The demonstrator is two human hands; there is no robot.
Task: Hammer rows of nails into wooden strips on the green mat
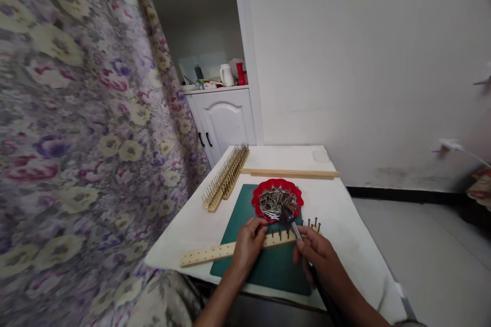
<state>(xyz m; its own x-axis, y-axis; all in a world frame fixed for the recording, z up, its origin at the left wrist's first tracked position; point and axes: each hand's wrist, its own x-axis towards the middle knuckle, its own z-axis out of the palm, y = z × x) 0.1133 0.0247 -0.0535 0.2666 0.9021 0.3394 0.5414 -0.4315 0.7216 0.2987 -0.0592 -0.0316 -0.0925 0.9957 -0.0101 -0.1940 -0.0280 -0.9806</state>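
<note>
My right hand is wrapped around the handle of a hammer, whose dark head is over the near edge of a red scalloped bowl. Many loose nails fill the bowl. A wooden strip with rows of small holes lies slantwise across a green mat. Nails stand upright in the strip's right part, while its left part has bare holes. My left hand rests over the strip's middle, fingertips pinched together beside the standing nails; whatever they hold is too small to make out.
Two wooden strips full of upright nails lie at the white table's back left. Plain wooden strips cross the table behind the bowl. A floral curtain hangs at left, a white cabinet stands behind, and a wall rises beyond.
</note>
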